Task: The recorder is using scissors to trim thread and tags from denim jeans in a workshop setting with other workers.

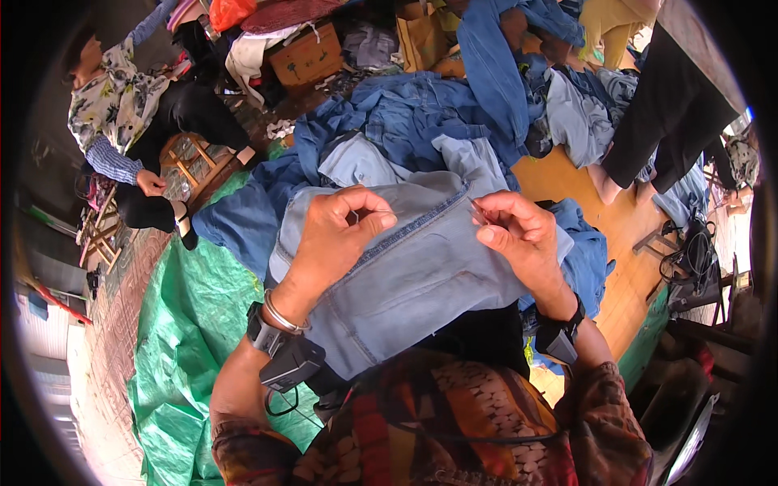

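Light-blue garment (438, 267) — dark seam (417, 225) slants up-right between left hand (340, 227) and right hand (525, 235), top end nearer right; hands apart, fingers curled; grip — cannot tell.

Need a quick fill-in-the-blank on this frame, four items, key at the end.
1. The silver bangle circles the wrist of the person's ___ hand.
2. Next to the pale denim cloth around it, the seam strip looks ___ in shade.
3. The crinkled plastic sheet in the picture's lower left is coloured ___.
4. Of the picture's four edges, the cardboard box is nearest the ___ one.

Missing words: left; darker; green; top.
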### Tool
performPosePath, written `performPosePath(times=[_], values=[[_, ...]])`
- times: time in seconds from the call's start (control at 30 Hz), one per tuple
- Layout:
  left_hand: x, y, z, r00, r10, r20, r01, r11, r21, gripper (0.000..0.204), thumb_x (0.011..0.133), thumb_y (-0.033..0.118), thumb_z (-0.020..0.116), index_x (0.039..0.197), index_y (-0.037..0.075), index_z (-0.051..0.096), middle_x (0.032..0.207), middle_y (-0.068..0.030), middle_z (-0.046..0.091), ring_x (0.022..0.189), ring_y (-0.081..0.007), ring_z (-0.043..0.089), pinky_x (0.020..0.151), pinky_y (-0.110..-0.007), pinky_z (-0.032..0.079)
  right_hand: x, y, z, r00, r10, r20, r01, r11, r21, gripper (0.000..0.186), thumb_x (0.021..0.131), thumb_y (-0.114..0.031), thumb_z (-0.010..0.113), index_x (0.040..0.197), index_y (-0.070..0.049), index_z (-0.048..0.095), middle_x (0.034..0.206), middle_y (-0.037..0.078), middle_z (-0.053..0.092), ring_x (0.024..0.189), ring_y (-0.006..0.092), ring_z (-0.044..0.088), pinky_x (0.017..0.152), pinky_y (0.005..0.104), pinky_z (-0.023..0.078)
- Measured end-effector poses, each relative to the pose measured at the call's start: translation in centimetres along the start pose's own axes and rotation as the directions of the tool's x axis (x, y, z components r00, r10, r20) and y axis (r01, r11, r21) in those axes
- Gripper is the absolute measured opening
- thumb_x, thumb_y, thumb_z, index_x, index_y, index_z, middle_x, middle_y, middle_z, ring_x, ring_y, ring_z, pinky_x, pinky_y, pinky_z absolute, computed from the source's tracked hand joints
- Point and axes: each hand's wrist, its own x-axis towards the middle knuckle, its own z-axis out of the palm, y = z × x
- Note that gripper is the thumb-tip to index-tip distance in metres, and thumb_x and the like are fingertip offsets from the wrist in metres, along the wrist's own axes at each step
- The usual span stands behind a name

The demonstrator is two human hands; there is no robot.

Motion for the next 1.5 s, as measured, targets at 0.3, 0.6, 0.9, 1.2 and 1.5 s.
performPosePath(times=[0.3, 0.6, 0.9, 1.2, 1.5], values=[[0.4, -0.8, 4.7, 0.823, 0.501, 0.268, -0.567, 0.690, 0.451, 0.012, 0.068, 0.006, 0.068, 0.079, 0.005, 0.061, 0.074, -0.0070, 0.054, 0.077, -0.0245, 0.053, 0.068, -0.034, 0.043, -1.0, -0.5, -1.6, 0.983, -0.019, -0.183, 0.022, 1.000, 0.018, 0.028, 0.079, -0.011, 0.068, 0.103, 0.002, 0.059, 0.088, 0.005, 0.061, 0.082, 0.0093, 0.055, 0.074, 0.0215, 0.043], [0.0, 0.6, 4.1, 0.877, 0.444, 0.185, -0.470, 0.712, 0.522, 0.008, 0.073, 0.000, 0.061, 0.077, 0.002, 0.054, 0.072, -0.0069, 0.051, 0.069, -0.0221, 0.052, 0.064, -0.031, 0.041, -2.6, -0.9, -3.5, 0.953, -0.031, -0.301, 0.040, 0.999, 0.023, 0.024, 0.080, -0.007, 0.067, 0.101, 0.002, 0.059, 0.087, 0.003, 0.061, 0.079, 0.0071, 0.054, 0.074, 0.0210, 0.043], [-9.0, -6.6, -9.0, 0.897, 0.096, -0.431, 0.145, 0.858, 0.494, 0.005, 0.077, 0.000, 0.057, 0.081, -0.001, 0.055, 0.072, -0.0087, 0.055, 0.065, -0.0186, 0.054, 0.062, -0.030, 0.043, -3.1, -0.7, -5.4, 0.936, 0.020, -0.353, -0.038, 0.998, -0.044, 0.024, 0.080, -0.013, 0.066, 0.101, -0.001, 0.061, 0.086, 0.000, 0.061, 0.072, 0.0050, 0.050, 0.065, 0.0182, 0.040], [-26.5, -22.0, -8.7, 0.886, 0.140, -0.443, 0.231, 0.695, 0.681, 0.019, 0.080, 0.014, 0.059, 0.067, 0.000, 0.058, 0.071, -0.0143, 0.062, 0.057, -0.0292, 0.059, 0.054, -0.033, 0.046, -1.1, -1.1, -4.1, 0.972, 0.010, -0.236, -0.043, 0.990, -0.136, 0.025, 0.082, -0.014, 0.065, 0.103, -0.001, 0.060, 0.087, 0.001, 0.061, 0.068, 0.0046, 0.048, 0.061, 0.0177, 0.039], [-21.4, -11.1, -4.6, 0.768, -0.487, -0.416, 0.296, 0.846, -0.443, 0.024, 0.088, 0.022, 0.057, 0.096, -0.001, 0.060, 0.086, -0.0040, 0.062, 0.076, -0.0105, 0.058, 0.063, -0.024, 0.043, -0.8, -2.3, 1.5, 0.998, 0.034, 0.053, -0.024, 0.986, -0.165, 0.028, 0.077, -0.004, 0.068, 0.103, 0.002, 0.059, 0.089, 0.003, 0.059, 0.078, 0.0065, 0.052, 0.070, 0.0203, 0.043]])
